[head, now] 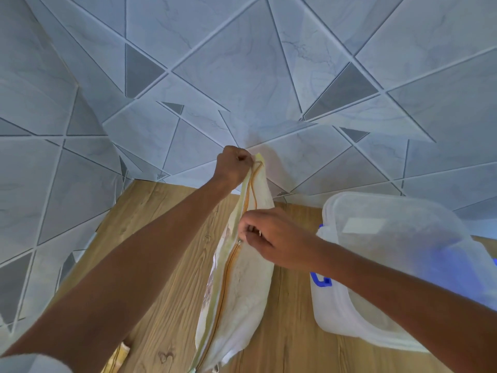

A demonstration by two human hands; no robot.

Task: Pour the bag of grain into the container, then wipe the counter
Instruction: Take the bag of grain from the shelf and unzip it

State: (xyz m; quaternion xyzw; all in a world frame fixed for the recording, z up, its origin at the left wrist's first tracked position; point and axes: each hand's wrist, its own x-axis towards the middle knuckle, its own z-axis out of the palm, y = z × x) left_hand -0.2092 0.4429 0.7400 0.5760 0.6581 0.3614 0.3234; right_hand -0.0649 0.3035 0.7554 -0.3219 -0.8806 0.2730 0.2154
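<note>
So I'm seeing the left hand (236, 164) gripping the bag (242, 286) top, right hand (265, 235) pinching its zipper (238, 242); container (398, 265) lidded, pouring and wiping both pending.

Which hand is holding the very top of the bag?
The left hand grips the bag at its top corner; the right hand pinches its zipper lower down.

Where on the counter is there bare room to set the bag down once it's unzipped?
Bare wooden counter lies left of the zippered bag, running back to the tiled wall, though the left hand and forearm reach over it. A narrower strip sits between the bag and the lidded plastic container; the right hand crosses that strip, so it is crowded.
</note>
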